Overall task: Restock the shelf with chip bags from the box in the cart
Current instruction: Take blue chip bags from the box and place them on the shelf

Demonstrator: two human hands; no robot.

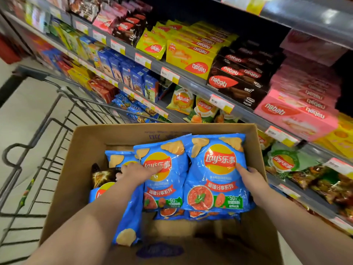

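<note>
An open cardboard box (87,138) sits in a wire cart (38,134) and holds several blue Lay's chip bags. My left hand (136,172) grips the left blue bag (166,180) at its left edge, thumb across the logo. My right hand (252,178) holds the right blue bag (215,169) by its right edge. Both bags are side by side, raised above the other bags in the box. Further blue bags (118,157) lie underneath, and one (128,226) hangs down by my left forearm. The shelf (246,115) with chips runs along the right.
Nabati wafer packs in yellow (189,56), dark brown (235,87) and pink (294,113) fill the upper shelf. Yellow and green Lay's bags (198,108) sit on the shelf below, more (282,161) to the right. A dark packet (101,176) lies in the box's left corner. Pale floor lies left.
</note>
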